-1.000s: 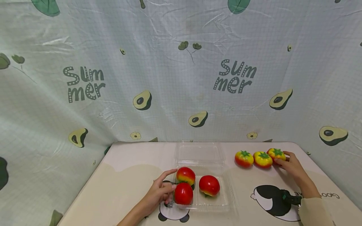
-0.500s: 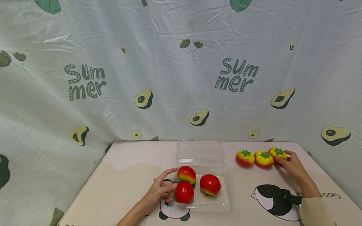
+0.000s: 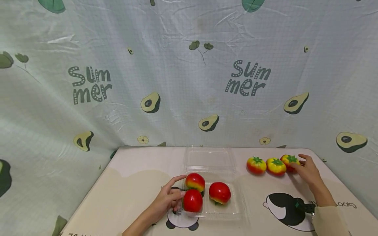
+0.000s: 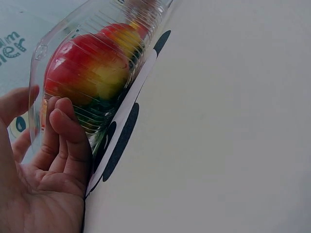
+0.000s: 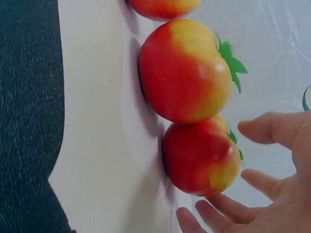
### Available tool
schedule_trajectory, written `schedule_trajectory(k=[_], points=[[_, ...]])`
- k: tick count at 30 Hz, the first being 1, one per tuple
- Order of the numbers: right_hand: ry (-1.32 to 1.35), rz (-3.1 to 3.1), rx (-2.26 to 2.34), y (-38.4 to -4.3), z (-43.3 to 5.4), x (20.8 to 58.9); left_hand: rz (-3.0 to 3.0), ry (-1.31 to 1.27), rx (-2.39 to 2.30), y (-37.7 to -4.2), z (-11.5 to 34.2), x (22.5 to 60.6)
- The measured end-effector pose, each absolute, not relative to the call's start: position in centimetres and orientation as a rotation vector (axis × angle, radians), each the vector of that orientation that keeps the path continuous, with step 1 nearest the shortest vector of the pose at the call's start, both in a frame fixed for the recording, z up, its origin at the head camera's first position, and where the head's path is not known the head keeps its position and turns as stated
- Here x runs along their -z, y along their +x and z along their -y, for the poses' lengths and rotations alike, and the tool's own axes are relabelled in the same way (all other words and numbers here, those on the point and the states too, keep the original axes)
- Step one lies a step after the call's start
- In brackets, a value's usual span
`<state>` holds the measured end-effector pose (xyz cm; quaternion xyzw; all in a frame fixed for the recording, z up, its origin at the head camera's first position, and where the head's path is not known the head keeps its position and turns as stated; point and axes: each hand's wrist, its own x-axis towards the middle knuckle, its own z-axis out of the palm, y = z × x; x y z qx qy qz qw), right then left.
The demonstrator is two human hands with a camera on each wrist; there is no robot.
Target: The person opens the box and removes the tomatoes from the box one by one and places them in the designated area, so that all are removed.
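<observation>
A clear plastic clamshell box [image 3: 225, 213] lies opened in the middle of the table, holding three red toy tomatoes [image 3: 220, 192]. My left hand [image 3: 166, 200] holds its left wall, with the thumb at the rim beside the nearest tomato [image 3: 192, 200] and the forefinger stretched along the side. In the left wrist view, curled fingers [image 4: 63, 131] lie against the ribbed wall. On the right stand three more red-and-yellow tomatoes [image 3: 276, 166] in a row, green leaves up. My right hand [image 3: 308, 170] is spread around the rightmost tomato [image 5: 201, 158], with gaps between fingertips and fruit.
The box's clear lid [image 3: 210, 159] lies folded back toward the curtain. A pale printed curtain [image 3: 177, 82] hangs behind the table [image 3: 138, 183]. Cartoon figures are printed on the table's cover.
My right hand's fingers have loosened and spread away from the rightmost tomato, the forefinger lifting. The left hand stays at the box, and the tomatoes keep their places.
</observation>
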<state>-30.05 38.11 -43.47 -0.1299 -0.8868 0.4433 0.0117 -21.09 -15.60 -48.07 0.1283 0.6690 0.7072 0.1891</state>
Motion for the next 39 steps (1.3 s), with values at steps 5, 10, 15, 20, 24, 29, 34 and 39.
schedule_trajectory(k=[5, 10, 15, 20, 24, 29, 34, 39], points=[[-0.384, 2.744, -1.339, -29.9, -37.9, 43.3, -1.890, 0.366, -1.986, -21.2, 15.6, 48.2], [-0.345, 2.705, -1.285, -29.8, -37.6, 42.9, -1.884, 0.372, -1.991, -21.1, 15.6, 48.2], [-0.259, 2.637, -1.246, -29.5, -37.1, 42.5, -1.870, 0.382, -1.998, -21.0, 15.6, 48.2], [-0.211, 2.627, -1.210, -29.2, -36.6, 41.8, -1.871, 0.381, -1.999, -21.1, 15.6, 48.2], [-0.173, 2.603, -1.216, -29.0, -36.0, 41.0, -1.868, 0.383, -2.001, -21.1, 15.6, 48.2], [-0.096, 2.560, -1.209, -28.8, -35.3, 40.0, -1.872, 0.389, -2.000, -21.0, 15.6, 48.1], [-0.028, 2.549, -1.189, -28.6, -34.5, 39.2, -1.878, 0.396, -1.996, -21.0, 15.5, 48.0], [0.048, 2.552, -1.175, -28.3, -33.7, 38.4, -1.877, 0.401, -1.998, -20.9, 15.5, 47.9]])
